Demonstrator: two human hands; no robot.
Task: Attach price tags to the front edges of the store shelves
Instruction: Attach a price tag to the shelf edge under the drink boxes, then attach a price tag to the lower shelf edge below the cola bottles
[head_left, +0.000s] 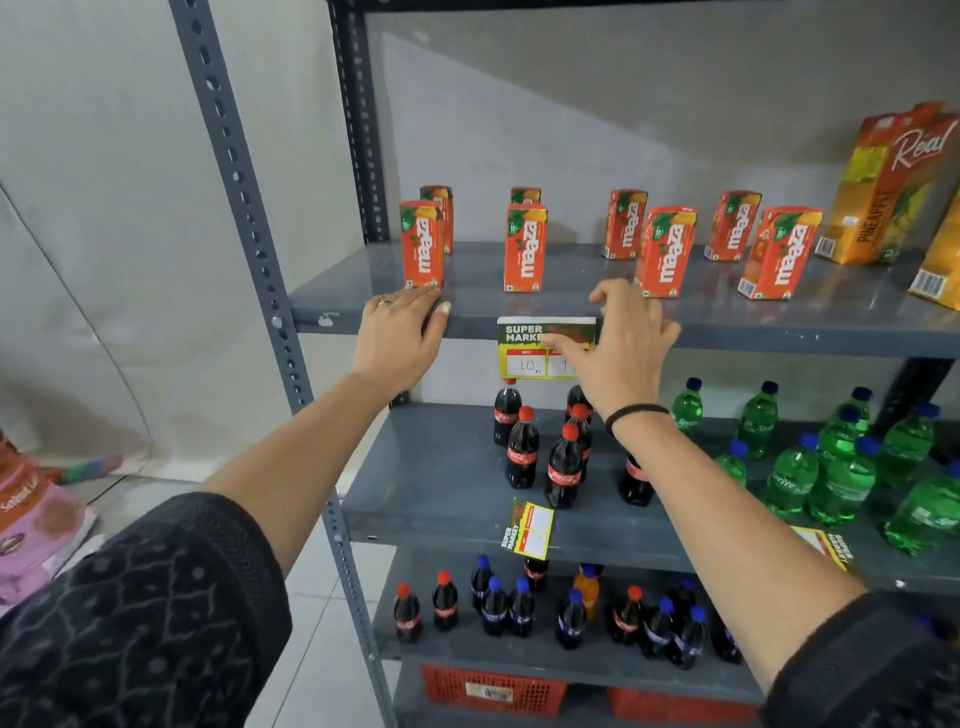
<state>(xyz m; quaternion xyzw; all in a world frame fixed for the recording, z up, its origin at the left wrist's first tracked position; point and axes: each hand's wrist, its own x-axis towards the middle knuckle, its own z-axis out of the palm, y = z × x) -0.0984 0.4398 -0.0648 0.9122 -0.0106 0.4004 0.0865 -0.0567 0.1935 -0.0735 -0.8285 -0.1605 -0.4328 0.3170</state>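
The price tag (530, 347) sits on the front edge of the top shelf (727, 340), its upper part folded over the lip and its yellow lower part hanging below. The right hand (618, 345) lies flat over the tag's right half, its grip spread, fingers pressing the card to the metal rather than pinching it. Left of the tag, the left hand (402, 332) is spread too, palm down on the same edge, just in front of a Maaza carton (422, 244). This looks like the fixing step: the tag is being pressed home. Next, I'd guess, comes smoothing it along its width, then reaching for another. Below the tag, a second tag (531, 530) lies loose on the cola shelf (415, 499), and a third (826, 545) lies further right. The tag's second price box is hidden under the fingers; how it fastens cannot be seen.
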